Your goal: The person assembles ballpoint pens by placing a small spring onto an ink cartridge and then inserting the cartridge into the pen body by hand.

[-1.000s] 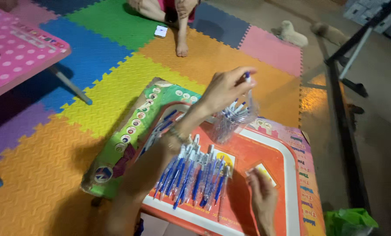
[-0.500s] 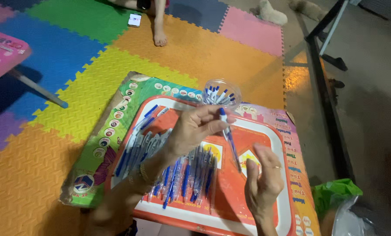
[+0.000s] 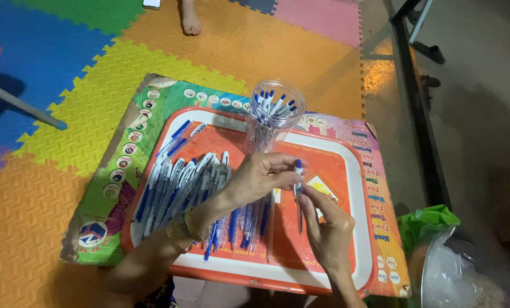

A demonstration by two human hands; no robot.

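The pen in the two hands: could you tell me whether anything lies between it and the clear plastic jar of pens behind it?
Nothing visible does. The pen is pinched upright between the left hand and right hand over the orange tray. The clear jar stands just beyond, its mouth open; the loose pens lie off to the left.

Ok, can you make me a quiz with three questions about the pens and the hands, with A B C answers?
1. Where does the clear jar stand?
A. on the far side of the orange tray
B. on the foam floor
C. in someone's lap

2. What colour are the pen caps?
A. red
B. blue
C. green

3. How is the single pen held?
A. lying loose on the tray
B. between both hands
C. inside the jar

Answers: 1 A, the jar stands at the tray's far edge. 2 B, the caps in the jar and in the row of pens look blue. 3 B, the left hand pinches its top and the right hand touches it lower down.
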